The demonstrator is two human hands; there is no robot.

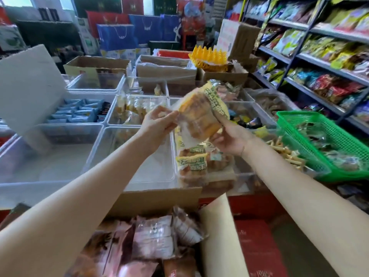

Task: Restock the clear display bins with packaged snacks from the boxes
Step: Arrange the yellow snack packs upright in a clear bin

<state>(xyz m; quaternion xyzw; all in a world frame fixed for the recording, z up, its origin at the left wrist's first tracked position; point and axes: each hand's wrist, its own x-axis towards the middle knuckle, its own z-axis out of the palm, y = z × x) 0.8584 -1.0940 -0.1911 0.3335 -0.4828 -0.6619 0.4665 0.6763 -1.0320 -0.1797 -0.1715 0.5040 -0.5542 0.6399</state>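
At nine o'clock I see the empty clear bin [127, 156] beside my left arm. My left hand [157, 122] pinches the see-through edge of the snack packet [201, 116], held up at centre above the bins. The packet is clear film with a yellow band of green lettering, golden-brown waffle-like cakes inside, tilted toward one o'clock. My right hand [229, 138] grips its lower corner. Below, matching packets [199, 162] lie in a bin. At six o'clock sits the open cardboard box [159, 200] of wrapped snacks.
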